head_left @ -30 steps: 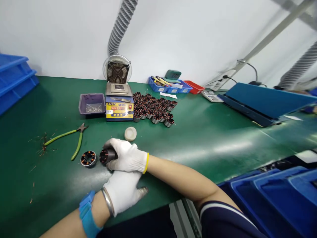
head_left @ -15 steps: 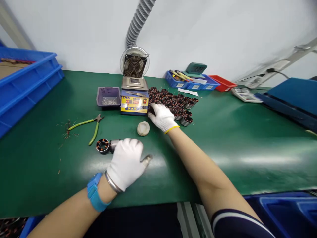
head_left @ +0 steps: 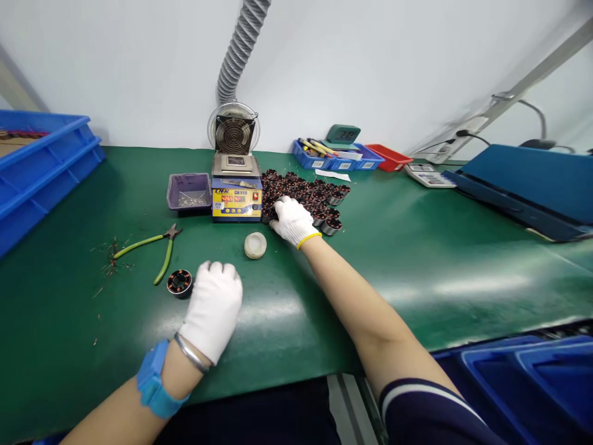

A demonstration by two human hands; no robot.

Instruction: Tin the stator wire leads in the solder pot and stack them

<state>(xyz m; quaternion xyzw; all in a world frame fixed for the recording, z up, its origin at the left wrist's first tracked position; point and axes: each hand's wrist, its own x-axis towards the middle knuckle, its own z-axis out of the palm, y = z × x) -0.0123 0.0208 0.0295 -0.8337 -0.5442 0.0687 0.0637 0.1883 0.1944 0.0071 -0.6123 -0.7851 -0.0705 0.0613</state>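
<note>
My left hand (head_left: 214,300), in a white glove, is closed with its fingers curled down just above the bench. A ring-shaped motor stator (head_left: 179,283) with copper windings stands beside it on the left. What the left fingers hold is hidden under the glove. Farther off, my right hand (head_left: 295,220), also gloved, reaches to the near left edge of a pile of motor stators (head_left: 301,190). Its thumb and fingers close around a stator (head_left: 267,214) there, partly covered by the pile and the hand. A round whitish cup (head_left: 255,245) sits between both hands.
Behind the cup stands a yellow-blue solder pot (head_left: 236,201), with a purple tray (head_left: 189,193) at its left. Green-handled cutters (head_left: 164,241) lie beside wire scraps. Blue bins (head_left: 312,156), a red bin (head_left: 388,157) and a calculator (head_left: 429,175) line the back right.
My left hand has drawn its thumb in and closed over the metal cylinder that showed at its fingers. My right hand remains at the pile's edge. The view has shifted to the right.
</note>
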